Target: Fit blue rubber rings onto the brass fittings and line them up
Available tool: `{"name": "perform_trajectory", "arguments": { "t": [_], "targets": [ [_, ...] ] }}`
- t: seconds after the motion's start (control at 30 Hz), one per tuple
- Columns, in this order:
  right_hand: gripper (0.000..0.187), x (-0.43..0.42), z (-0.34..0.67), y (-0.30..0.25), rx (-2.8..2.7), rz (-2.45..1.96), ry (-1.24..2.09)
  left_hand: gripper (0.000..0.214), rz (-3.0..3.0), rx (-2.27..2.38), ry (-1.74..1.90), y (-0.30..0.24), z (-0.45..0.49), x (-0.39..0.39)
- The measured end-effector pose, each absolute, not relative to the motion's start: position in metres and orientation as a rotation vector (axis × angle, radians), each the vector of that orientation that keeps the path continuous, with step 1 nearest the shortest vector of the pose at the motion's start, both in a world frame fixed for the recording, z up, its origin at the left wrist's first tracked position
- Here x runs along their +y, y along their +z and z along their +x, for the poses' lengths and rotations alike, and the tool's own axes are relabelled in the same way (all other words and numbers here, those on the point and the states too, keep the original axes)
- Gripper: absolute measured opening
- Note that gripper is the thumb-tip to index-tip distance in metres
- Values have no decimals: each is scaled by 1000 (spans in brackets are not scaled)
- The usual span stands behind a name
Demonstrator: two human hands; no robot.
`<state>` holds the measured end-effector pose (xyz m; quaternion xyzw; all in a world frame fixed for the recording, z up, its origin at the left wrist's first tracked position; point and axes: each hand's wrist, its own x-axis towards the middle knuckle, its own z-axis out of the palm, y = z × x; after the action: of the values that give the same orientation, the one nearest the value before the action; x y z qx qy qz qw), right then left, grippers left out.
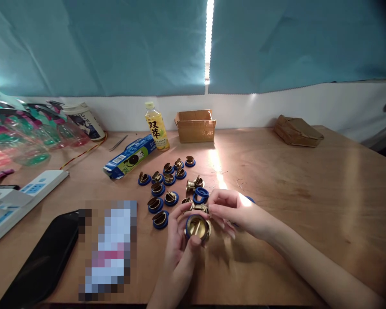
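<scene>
My left hand (182, 246) is closed around a round brass fitting with a blue rim (196, 228), its hollow face with a crossbar turned toward me. Beside it, my right hand (233, 208) has thumb and index finger pressed together at small brass pieces (200, 209); what they pinch, if anything, is hidden. Just beyond my fingers lie loose blue rings (200, 195) and bare brass fittings (191, 185). To the left and farther back, several brass fittings seated in blue rings (161, 219) stand on the table with flaps tilted up.
Behind the fittings are a blue-green box (131, 156), a yellow drink bottle (157, 128) and an open cardboard box (196, 128). Thin wire rings (242, 184) lie right of centre. On the left are a black phone (41, 257), a power strip (22, 201) and spray bottles (28, 137).
</scene>
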<state>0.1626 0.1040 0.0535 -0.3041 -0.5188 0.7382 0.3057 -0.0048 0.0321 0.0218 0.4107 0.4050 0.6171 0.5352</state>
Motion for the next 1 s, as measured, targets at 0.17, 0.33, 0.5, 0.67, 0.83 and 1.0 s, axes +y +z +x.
{"name": "perform_trajectory", "arguments": {
  "t": [0.17,0.33,0.5,0.67,0.83,1.0],
  "targets": [
    [22,103,160,48,-1296,-724,1996,58,981,934,1450,10,-17,34],
    [26,102,156,48,-1253,-717,2048,56,956,963,1489,9,-18,36],
    [26,100,154,44,-1215,-693,2081,61,956,999,1523,12,-16,36],
    [26,99,153,44,-1285,-682,2094,58,915,1049,1533,13,-16,36],
    [26,98,154,43,-1330,-733,2078,51,947,1022,1532,14,-15,36],
    [27,100,154,43,-1350,-748,2027,50,991,1005,1486,15,-14,36]
  ]
}}
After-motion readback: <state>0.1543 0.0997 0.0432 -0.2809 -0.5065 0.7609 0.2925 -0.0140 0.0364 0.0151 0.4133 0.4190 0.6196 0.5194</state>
